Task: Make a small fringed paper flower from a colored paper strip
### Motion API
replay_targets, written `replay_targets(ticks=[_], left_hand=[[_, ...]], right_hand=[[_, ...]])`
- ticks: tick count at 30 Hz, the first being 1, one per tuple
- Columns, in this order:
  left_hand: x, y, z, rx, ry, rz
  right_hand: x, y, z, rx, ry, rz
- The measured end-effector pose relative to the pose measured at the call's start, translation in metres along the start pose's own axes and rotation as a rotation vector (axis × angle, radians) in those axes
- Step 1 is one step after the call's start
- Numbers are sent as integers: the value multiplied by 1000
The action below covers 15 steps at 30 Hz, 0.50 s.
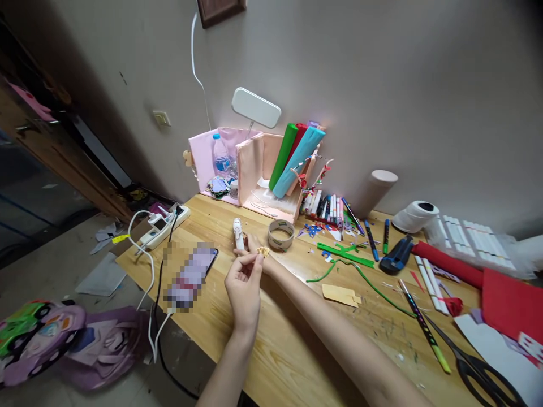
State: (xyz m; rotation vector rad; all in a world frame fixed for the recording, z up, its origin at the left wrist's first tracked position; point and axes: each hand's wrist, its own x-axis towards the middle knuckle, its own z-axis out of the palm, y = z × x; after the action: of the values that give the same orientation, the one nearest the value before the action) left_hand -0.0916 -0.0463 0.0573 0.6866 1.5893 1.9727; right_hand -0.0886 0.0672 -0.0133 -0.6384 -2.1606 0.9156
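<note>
Near the middle of the table, my left hand pinches a small tan crinkled piece between thumb and fingertips. My right hand reaches across behind it, partly hidden, with its fingers around a white tool that looks like a small glue gun. The tan piece shows just in front of my right wrist. A roll of tape lies on its side right of my right hand. Farther right, a flat tan paper piece rests on the wooden table.
A phone and a power strip with cables are at the left. Behind stand an open pink box and paper rolls. Markers, green scraps, a cutter, red material and scissors lie right.
</note>
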Motion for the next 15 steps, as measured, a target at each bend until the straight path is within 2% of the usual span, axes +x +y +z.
replay_targets(ticks=[3,5,7,10,12,15], left_hand=[[0,-3,7,3,-65,-46],[-2,-7,16,32,-164,-76],[-6,-13,28,73,-331,-124],[-18,-26,52,143,-639,-225],[-27,-36,69,181,-818,-290],[-39,-49,91,212,-1048,-395]], right_hand=[[-43,-4,-47,46,-7,106],[-83,-6,-92,253,-54,316],[-124,-8,-140,381,62,515],[-173,-9,-199,392,336,630],[-197,-7,-219,356,407,708],[-220,-6,-221,335,404,799]])
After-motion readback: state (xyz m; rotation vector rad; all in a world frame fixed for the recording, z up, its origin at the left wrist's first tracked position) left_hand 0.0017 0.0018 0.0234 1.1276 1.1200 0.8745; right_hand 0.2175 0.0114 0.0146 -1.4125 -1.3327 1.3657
